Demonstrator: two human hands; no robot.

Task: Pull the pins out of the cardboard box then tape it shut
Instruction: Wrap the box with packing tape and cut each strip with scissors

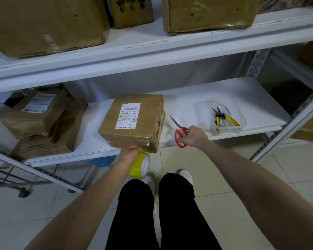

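Observation:
A brown cardboard box [134, 121] with a white shipping label lies on the white middle shelf [224, 98], its flaps folded down. A strip of clear tape runs from its front lower edge to a yellow tape roll [140, 165]. My left hand [128, 154] grips that roll just below the box's front edge. Right of the box, my right hand [193, 137] holds red-handled scissors [180, 132], blades pointing up and left over the shelf. No pins are visible on the box.
A clear plastic tray [240, 112] at the shelf's right holds yellow-handled pliers [222, 118]. Several brown parcels [40, 120] are stacked at the left. Large boxes [47, 24] fill the upper shelf. A blue basket [101, 161] sits beneath the shelf, and my legs stand on the tiled floor.

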